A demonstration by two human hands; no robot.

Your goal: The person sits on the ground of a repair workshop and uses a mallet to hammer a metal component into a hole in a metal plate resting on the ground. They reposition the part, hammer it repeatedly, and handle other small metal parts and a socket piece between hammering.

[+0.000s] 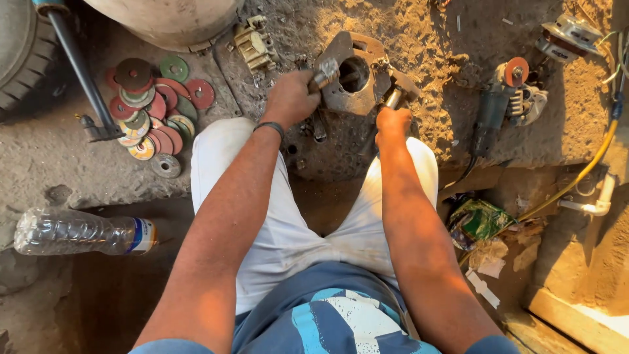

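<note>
A rusty metal plate (pixel 344 98) with a round hole lies on the dirt floor just beyond my knees. My left hand (pixel 290 98) is closed around a short grey metal tool (pixel 325 72) whose end rests against the plate beside the hole. My right hand (pixel 393 123) grips the handle of a second metal tool (pixel 395 96) that touches the plate's right edge. A dark band sits on my left wrist. I am seated in white trousers, legs apart.
Several worn grinding discs (pixel 154 115) lie in a pile at the left beside a black rod (pixel 82 72). An angle grinder (pixel 501 105) with an orange disc lies at the right, a yellow cable (pixel 576 177) beyond it. A clear plastic bottle (pixel 78 233) lies at lower left.
</note>
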